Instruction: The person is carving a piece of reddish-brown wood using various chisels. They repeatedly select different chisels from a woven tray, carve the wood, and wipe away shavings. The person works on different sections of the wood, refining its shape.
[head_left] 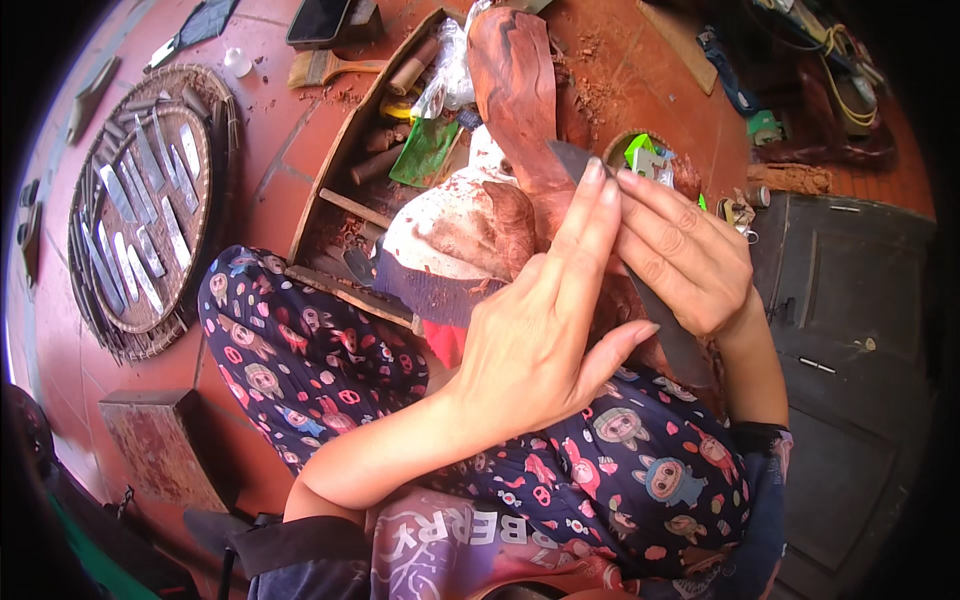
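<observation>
A dark, flat, file-like strip (668, 325) with a pointed far end lies slantwise against a reddish-brown carved piece of wood (515, 85). My left hand (535, 325) reaches across the wood, its first fingers straight and their tips pressed near the strip's far end. Its thumb sticks out apart, over the strip. My right hand (690, 245) bends its fingers over the strip from the right, fingertips beside those of the left; its thumb is hidden. Below the wood, a dusty white cloth bundle (440, 230) rests by my lap.
Left on the tiled floor, a round woven tray (85, 280) holds several metal blades. A wooden box (318, 190) with tools and a green scoop-like piece (425, 150) stands ahead. Nearby are a brush (335, 68), a wooden block (165, 445) and a dark cabinet (850, 390).
</observation>
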